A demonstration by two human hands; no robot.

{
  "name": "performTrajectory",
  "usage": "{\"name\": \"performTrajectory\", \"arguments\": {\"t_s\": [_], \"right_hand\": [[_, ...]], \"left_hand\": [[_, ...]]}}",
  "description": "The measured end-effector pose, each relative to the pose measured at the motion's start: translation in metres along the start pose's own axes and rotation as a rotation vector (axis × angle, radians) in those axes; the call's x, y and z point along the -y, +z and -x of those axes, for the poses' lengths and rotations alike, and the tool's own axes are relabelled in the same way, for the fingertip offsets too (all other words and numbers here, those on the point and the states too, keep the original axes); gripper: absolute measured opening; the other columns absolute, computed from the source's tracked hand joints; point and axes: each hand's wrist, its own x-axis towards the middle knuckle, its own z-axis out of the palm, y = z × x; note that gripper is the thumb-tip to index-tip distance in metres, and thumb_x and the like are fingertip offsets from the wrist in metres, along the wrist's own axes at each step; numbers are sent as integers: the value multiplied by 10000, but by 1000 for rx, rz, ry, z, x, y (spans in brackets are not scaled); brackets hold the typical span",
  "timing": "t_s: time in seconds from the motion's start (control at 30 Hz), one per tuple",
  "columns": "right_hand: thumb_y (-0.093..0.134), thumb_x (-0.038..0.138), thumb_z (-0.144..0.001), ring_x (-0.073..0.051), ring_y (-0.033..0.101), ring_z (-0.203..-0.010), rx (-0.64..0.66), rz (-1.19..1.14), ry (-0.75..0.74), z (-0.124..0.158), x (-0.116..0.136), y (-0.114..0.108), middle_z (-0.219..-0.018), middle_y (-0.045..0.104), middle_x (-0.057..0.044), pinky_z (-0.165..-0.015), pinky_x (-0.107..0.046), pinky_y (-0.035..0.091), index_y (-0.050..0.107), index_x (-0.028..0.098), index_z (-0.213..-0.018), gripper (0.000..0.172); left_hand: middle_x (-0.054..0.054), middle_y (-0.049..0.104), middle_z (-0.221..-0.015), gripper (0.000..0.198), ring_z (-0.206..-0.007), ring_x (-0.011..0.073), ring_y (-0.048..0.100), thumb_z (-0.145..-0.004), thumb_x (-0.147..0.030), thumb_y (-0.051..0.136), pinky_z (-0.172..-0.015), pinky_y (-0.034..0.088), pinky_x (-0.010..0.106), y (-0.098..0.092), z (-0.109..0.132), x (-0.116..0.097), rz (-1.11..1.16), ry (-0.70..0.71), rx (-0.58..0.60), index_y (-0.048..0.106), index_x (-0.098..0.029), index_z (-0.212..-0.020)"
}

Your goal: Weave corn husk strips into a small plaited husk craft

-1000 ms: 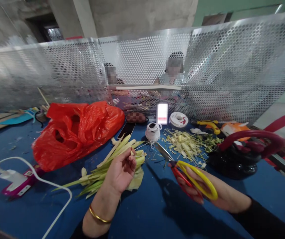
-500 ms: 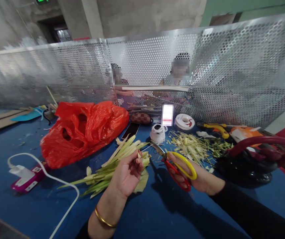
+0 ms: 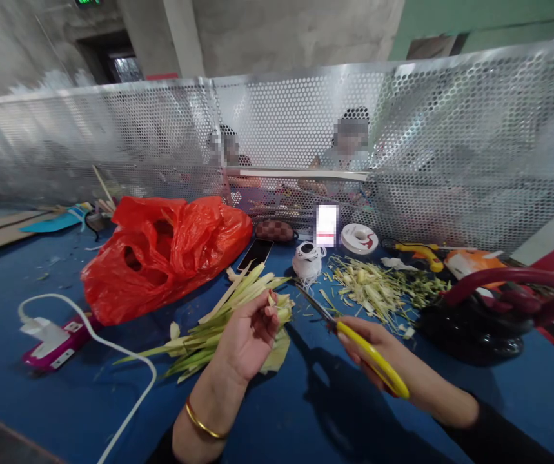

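My left hand (image 3: 252, 335) is closed, its fingertips pinched on a small pale piece of husk. Under and beside it lies a bundle of green and cream corn husks (image 3: 231, 299), partly hidden by the hand. My right hand (image 3: 378, 348) grips a pair of scissors (image 3: 371, 354) by the yellow handle. The blades point up and left, their tips a little right of the bundle's end. A white ball of string (image 3: 308, 263) stands just beyond the blades. Past my right hand is a heap of cut husk scraps (image 3: 368, 283).
A red plastic bag (image 3: 160, 258), purple power strip (image 3: 54, 345) and white cable (image 3: 134, 412) lie left. Behind are a phone (image 3: 256, 254), a checkered case (image 3: 275, 231) and a ribbon roll (image 3: 358, 238). A black object with a maroon handle (image 3: 473, 328) stands right. A perforated metal screen (image 3: 286, 122) separates other people.
My right hand has moved right and slightly down with the scissors, turning them so the red handle no longer shows. My left hand has stayed in place.
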Motion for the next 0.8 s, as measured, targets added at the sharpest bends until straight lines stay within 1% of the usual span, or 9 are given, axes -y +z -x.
{"name": "performTrajectory", "arguments": {"t_s": [0.03, 0.07, 0.17, 0.3, 0.4, 0.5, 0.57, 0.63, 0.8], "right_hand": [[702, 488, -756, -88, 523, -393, -39, 116, -56, 10, -8, -4, -611, 609, 47, -354, -174, 426, 634, 206, -1028, 398], [711, 419, -760, -138, 652, -593, -79, 233, -127, 21, -16, -8, -770, 698, -6, -523, -199, 533, 647, 208, -1108, 412], [654, 278, -796, -231, 701, -963, -121, 588, -268, 58, -43, -24, -1115, 730, -60, -827, -268, 559, 656, 260, -1206, 411], [647, 141, -702, -259, 733, -885, -167, 901, -372, 92, -66, -33, -1092, 744, -83, -745, -299, 591, 627, 267, -1271, 584], [658, 183, -721, -273, 724, -826, -204, 967, -377, 99, -58, -30, -1011, 743, -106, -691, -338, 593, 681, 259, -1176, 462], [626, 275, -806, -250, 683, -723, -275, 886, -388, 93, -34, -25, -882, 710, -93, -604, -335, 558, 742, 271, -960, 192], [591, 329, -868, -257, 674, -852, -369, 674, -431, 82, -17, -20, -980, 704, -104, -726, -355, 547, 731, 269, -1016, 212], [599, 362, -869, -250, 663, -875, -409, 407, -437, 69, -7, -13, -942, 716, -85, -782, -357, 528, 743, 255, -928, 189], [672, 331, -770, -216, 660, -749, -334, 48, -301, 45, -16, 6, -769, 728, -38, -696, -311, 506, 751, 210, -786, 145]], "left_hand": [[1, 618, -639, 200, -423, 27, 530, -929, -71, 508, -439, 531, 131, 0, 1, 0, -3, 3, 9, 635, -78, -774], [-1, 620, -636, 202, -424, 27, 529, -926, -72, 512, -438, 528, 129, 0, 1, 0, -8, 9, 17, 637, -82, -768], [-5, 637, -645, 156, -432, 30, 531, -896, -76, 560, -442, 526, 129, -1, 2, 1, -37, 22, 51, 648, -94, -769], [-9, 661, -687, 33, -452, 34, 536, -795, -106, 694, -458, 537, 149, -2, 4, 11, -128, 5, 150, 667, -90, -787], [8, 683, -729, 127, -470, 42, 548, -742, -145, 753, -466, 534, 163, 0, 6, 29, -229, -55, 194, 683, -81, -827], [44, 717, -822, 158, -502, 55, 570, -705, -172, 781, -459, 503, 169, 2, 10, 52, -321, -86, 218, 685, -107, -812], [47, 720, -838, 181, -511, 56, 566, -681, -197, 798, -445, 463, 161, 4, 12, 66, -362, -116, 262, 688, -121, -803], [34, 711, -815, 205, -516, 52, 555, -659, -222, 817, -453, 438, 156, 4, 14, 77, -381, -150, 293, 694, -130, -794], [9, 649, -669, 238, -506, 60, 522, -640, -274, 838, -466, 402, 170, 1, 12, 91, -451, -174, 317, 708, -124, -772]]}}
